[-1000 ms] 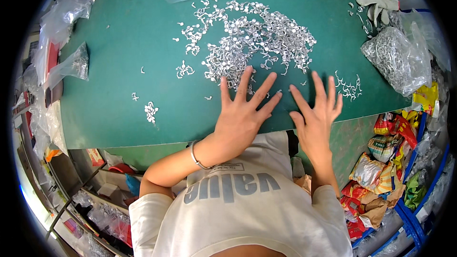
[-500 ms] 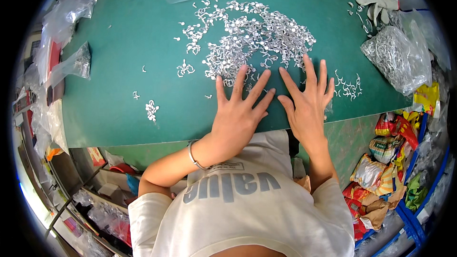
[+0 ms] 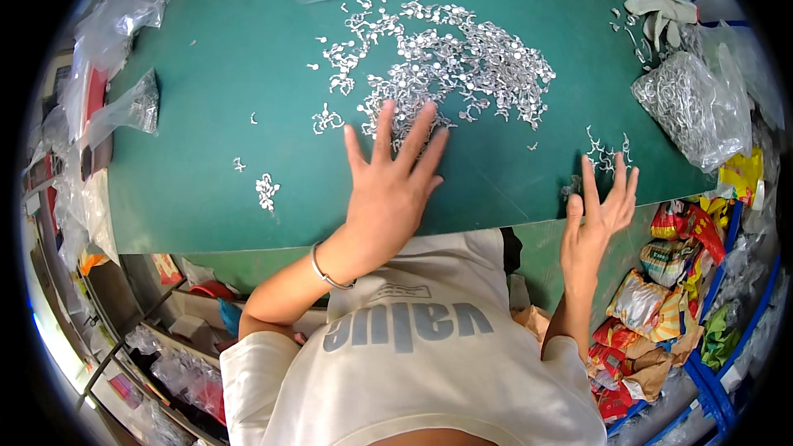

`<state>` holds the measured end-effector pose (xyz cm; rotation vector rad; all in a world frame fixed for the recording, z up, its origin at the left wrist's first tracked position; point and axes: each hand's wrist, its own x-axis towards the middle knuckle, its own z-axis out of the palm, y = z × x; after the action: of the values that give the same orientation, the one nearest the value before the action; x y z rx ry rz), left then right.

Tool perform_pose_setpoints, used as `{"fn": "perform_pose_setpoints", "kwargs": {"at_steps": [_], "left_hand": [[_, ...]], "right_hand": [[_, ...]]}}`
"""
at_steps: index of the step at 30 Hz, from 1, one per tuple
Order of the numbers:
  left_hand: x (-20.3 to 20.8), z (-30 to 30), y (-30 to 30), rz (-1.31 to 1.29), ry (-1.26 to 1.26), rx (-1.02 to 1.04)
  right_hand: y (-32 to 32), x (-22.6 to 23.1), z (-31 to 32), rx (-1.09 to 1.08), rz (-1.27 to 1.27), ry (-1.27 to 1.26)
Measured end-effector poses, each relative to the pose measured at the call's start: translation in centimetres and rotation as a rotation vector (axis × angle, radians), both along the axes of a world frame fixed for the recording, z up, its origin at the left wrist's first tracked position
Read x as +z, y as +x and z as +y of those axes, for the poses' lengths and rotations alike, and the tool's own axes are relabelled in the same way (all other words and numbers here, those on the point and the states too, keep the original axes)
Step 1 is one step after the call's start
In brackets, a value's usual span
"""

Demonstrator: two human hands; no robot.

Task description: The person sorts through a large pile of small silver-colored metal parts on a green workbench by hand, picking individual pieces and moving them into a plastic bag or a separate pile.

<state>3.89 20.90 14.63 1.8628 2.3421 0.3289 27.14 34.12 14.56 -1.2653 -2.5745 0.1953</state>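
Observation:
A wide heap of small silvery metal pieces, many with a round flat end and a curved arm, lies on the green tabletop. My left hand is spread palm down over the heap's near left part, its fingertips on or just above the pieces. A metal bangle circles that wrist. Further right, my right hand hovers at the near table edge with its fingers apart. Its fingertips reach a small group of thin curved metal pieces. I see nothing held in either hand.
Small clusters of pieces lie at the left. A clear bag full of metal parts and a white work glove rest at the right. Plastic bags line the left edge; colourful packages lie below the right side.
My right hand has moved right, from beside the heap to the small group of curved pieces. My left hand has shifted slightly left and away from me over the heap.

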Motion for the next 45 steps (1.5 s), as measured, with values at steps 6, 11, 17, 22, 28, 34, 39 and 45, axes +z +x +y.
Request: {"fn": "perform_pose_setpoints", "kwargs": {"at_steps": [6,11,17,22,28,34,39,45], "left_hand": [[-0.6,-0.4,0.0,0.012,0.01,-0.022],[-1.0,-0.3,-2.2,0.109,0.038,0.07],[0.2,-0.4,-2.1,-0.047,0.09,0.133],[0.6,-2.4,-1.6,-0.199,0.146,0.088],[0.4,-4.1,-0.8,-0.291,0.138,-0.08],[-0.3,-4.4,-0.4,-0.237,0.084,-0.052],[-0.1,-5.9,-1.3,-0.256,0.071,0.015],[0.1,-6.1,-0.9,-0.299,0.055,0.011]], "right_hand": [[-8.4,0.8,-0.7,0.31,0.103,-0.136],[-9.4,0.0,-0.6,0.372,0.065,-0.139],[-7.4,0.6,-3.7,0.455,0.02,-0.312],[-7.7,0.4,-4.7,0.566,0.055,-0.395],[-10.2,0.3,-1.7,0.435,0.156,-0.207],[-10.2,0.2,-0.7,0.358,0.038,-0.126],[-7.5,1.2,-1.8,0.276,-0.086,-0.152],[-7.3,1.1,-5.0,0.527,-0.053,-0.337]]}}
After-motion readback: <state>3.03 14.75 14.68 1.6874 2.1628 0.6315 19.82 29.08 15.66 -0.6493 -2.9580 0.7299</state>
